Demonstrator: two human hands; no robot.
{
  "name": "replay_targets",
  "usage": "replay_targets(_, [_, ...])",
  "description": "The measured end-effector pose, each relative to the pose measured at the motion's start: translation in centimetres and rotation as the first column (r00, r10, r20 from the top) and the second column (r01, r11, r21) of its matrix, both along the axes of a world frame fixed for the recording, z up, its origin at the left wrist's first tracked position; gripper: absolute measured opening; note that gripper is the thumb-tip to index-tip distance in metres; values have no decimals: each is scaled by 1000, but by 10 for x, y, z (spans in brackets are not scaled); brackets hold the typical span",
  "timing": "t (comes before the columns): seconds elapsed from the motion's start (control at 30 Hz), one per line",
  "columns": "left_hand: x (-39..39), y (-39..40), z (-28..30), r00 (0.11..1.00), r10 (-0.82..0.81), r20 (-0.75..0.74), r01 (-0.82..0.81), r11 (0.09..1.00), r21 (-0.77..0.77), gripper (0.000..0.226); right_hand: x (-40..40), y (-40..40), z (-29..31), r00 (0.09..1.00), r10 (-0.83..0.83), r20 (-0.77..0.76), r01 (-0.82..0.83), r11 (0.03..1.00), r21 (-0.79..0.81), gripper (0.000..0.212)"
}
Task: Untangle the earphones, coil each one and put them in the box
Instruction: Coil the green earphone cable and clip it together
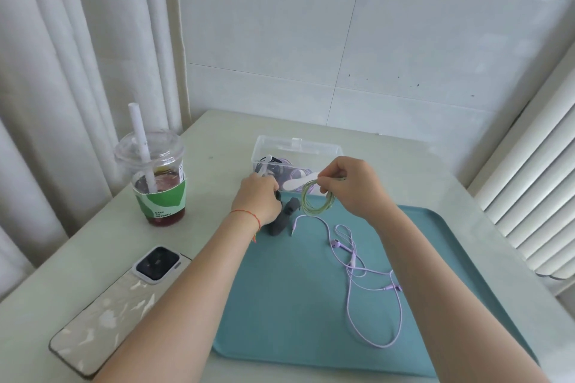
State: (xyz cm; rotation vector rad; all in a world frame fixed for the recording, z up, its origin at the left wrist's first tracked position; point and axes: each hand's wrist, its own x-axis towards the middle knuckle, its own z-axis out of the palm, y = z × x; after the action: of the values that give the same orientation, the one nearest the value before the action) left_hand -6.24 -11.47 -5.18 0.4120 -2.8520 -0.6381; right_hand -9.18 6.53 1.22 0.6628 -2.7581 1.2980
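My right hand [351, 186] pinched the coiled green earphones [317, 200] just before the clear box [264, 146], my left hand [258, 199] curled on something dark, and purple earphones [370, 283] lay loose on the tray [280, 320].

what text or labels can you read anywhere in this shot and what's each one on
"DARE TO BE FRESH": small white print on the green sleeve of the iced drink cup, only just legible.
White sticker label on the cup's side: print too small to read.
Phone, clear box and teal tray: no readable text.
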Motion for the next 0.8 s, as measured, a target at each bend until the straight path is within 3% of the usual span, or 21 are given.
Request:
replay_targets(0.17, [1,0,-1,987,7,159,-6,1000,-11,43,-1,3,-2,1000,3,14,-3,1000,-23,4])
replay_targets(0.27, [2,-1,4,989,-19,146,15,999,31,13,-1,3,-1,999,36,23,-35,999,-23,3])
replay_targets(0.33, [5,-1,12,997,-41,68,30,987,159,22,1,5,1,996,78,47,-78,997,-5,4])
replay_targets(0.4, [5,1,21,994,-74,-76,100,894,437,6,3,9,4,988,132,75,-132,991,-1,5])
replay_targets(0.47, [5,9,35,983,-95,-159,179,701,690,17,4,13,6,982,171,81,-169,985,-30,6])
replay_targets(0.53, [1,19,50,977,-121,-174,212,543,813,19,4,16,10,983,179,51,-176,983,-56,5])
replay_targets(0.6, [-4,29,60,983,-137,-125,176,488,855,18,5,19,13,982,182,45,-179,982,-69,4])
replay_targets(0.7, [-14,46,63,987,-156,-48,124,521,844,23,3,29,17,984,175,44,-173,983,-59,4])
replay_targets(0.8, [-17,59,60,980,-194,-34,153,642,751,38,-3,40,21,987,163,-2,-163,985,-64,4])
